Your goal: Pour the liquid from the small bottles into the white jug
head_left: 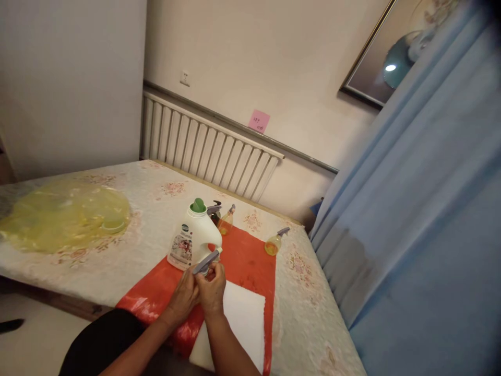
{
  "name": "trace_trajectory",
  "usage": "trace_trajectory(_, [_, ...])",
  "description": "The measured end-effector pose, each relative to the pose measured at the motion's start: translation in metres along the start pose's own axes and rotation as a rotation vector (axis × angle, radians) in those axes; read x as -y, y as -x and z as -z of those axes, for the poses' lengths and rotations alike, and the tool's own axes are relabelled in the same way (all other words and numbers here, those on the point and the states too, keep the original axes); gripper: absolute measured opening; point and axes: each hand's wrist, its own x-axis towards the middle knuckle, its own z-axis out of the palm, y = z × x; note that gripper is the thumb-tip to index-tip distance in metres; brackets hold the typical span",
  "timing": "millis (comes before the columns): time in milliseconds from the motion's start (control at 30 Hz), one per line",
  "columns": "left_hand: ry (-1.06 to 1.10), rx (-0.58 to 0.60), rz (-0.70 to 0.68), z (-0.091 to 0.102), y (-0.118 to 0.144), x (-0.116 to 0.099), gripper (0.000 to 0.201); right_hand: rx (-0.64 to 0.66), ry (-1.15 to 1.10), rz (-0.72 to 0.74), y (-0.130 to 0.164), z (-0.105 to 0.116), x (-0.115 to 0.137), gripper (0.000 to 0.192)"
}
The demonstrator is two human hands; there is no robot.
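Over the red sheet, my left hand (pixel 185 296) and my right hand (pixel 213 288) meet with their fingers closed around a grey trigger spray head (pixel 206 262). Whatever lies below it is hidden by the fingers. Just behind stands a large white detergent jug (pixel 201 232), upright, with a picture label and a green piece (pixel 198 205) in its mouth. Spray bottles with yellowish liquid stand beyond: one spray bottle (pixel 226 224) beside the jug, another spray bottle (pixel 273 244) at the sheet's right edge. A dark spray bottle (pixel 213 215) is partly hidden behind the jug.
The red sheet (pixel 246 261) lies on a flowered bed cover (pixel 301 303), with a white pad (pixel 246 318) near my right forearm. A crumpled yellow plastic bag (pixel 66 214) spreads out at left. A radiator (pixel 207 143) lines the wall; a blue curtain (pixel 422 183) hangs at right.
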Motion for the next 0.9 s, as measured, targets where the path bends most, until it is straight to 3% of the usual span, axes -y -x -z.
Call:
trace_trajectory(167, [-0.003,-0.010,0.003,-0.002,0.000,0.001,0.037,0.188,-0.036,0.075,-0.009,0.017,0.008,0.013])
trace_trajectory(267, [-0.005,-0.007,0.001,-0.002,0.001,0.002,0.039,0.235,-0.048,0.091,-0.011,0.021,0.010,0.011])
trace_trajectory(400, [-0.006,-0.011,-0.001,-0.002,0.001,0.001,0.038,0.206,-0.053,0.070,-0.009,0.016,0.008,0.011])
trace_trajectory(700, [-0.008,0.004,-0.001,0.002,-0.001,-0.002,0.039,-0.006,0.025,-0.015,-0.001,-0.003,-0.001,0.013])
trace_trajectory(900, [-0.011,0.006,0.000,0.003,-0.001,-0.003,0.039,0.059,0.040,0.025,-0.005,0.004,0.002,0.013])
